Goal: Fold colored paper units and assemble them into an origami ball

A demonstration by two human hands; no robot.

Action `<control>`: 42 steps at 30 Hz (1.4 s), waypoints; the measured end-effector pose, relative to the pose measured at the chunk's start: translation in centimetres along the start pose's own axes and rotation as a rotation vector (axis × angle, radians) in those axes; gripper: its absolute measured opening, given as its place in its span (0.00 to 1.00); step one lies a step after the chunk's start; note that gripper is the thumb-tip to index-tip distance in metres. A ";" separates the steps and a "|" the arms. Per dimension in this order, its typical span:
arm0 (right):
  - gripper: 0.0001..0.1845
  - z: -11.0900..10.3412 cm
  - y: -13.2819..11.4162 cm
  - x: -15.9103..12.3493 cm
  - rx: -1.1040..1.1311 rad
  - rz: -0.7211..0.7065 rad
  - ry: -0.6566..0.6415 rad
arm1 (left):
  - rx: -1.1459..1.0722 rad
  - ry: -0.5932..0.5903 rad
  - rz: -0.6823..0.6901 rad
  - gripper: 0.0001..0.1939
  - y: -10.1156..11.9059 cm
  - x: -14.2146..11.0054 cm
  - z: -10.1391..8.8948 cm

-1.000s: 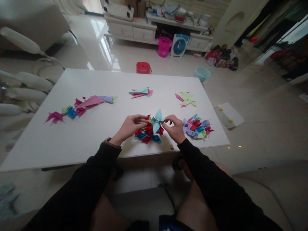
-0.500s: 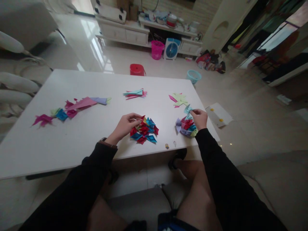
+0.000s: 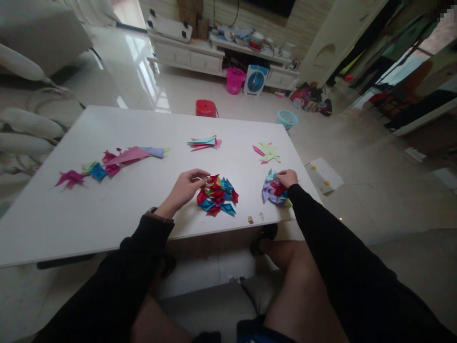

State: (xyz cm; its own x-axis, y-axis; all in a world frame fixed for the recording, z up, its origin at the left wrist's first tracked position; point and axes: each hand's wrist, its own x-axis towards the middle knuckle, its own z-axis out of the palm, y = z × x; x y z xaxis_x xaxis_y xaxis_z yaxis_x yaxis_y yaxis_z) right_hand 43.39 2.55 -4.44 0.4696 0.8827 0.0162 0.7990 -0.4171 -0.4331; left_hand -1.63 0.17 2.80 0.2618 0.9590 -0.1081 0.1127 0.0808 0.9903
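Note:
My left hand [image 3: 188, 189] rests at the upper left edge of a pile of folded paper pieces [image 3: 216, 196], mostly red and blue. Its fingers are stretched out with a gap to the thumb, the fingertips touching or very near a red piece. Farther right, my right hand [image 3: 288, 178] has its fingers pinched on a light blue folded paper piece [image 3: 271, 175]. That piece is low over a second cluster of folded paper pieces [image 3: 270, 193] in purple, red and green. The right fingertips are partly hidden.
Everything lies on a white table [image 3: 135, 214]. Green and pink folded papers [image 3: 268, 151] are at the back right, a flat stack of papers [image 3: 205, 142] mid-back, and a pink paper cone [image 3: 130, 155] among pieces at left. Two small stickers [image 3: 250, 219] sit near the front edge.
My right hand has moved down and slightly left with the light blue piece, bringing it to the right cluster. My left hand stays at its pile. The view has shifted slightly.

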 end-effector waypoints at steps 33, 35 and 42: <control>0.18 -1.6 -9.8 0.3 -0.464 -0.406 -0.134 | -0.124 0.012 0.083 0.09 0.1 -0.7 -1.9; 0.17 -0.7 -13.4 -0.2 -0.421 -0.483 -0.147 | -0.151 0.027 0.088 0.09 0.4 -0.9 -2.3; 0.13 7.9 -29.6 -6.0 -0.162 -0.861 -0.315 | -0.226 0.124 0.148 0.08 1.2 -1.4 -4.5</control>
State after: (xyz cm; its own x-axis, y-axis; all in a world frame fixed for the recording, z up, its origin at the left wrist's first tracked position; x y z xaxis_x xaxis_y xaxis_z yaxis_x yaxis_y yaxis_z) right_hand 13.98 11.30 1.17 -0.4136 0.9103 0.0176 0.8787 0.4042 -0.2541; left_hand -6.11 0.19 4.55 0.1391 0.9896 0.0368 -0.1382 -0.0174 0.9902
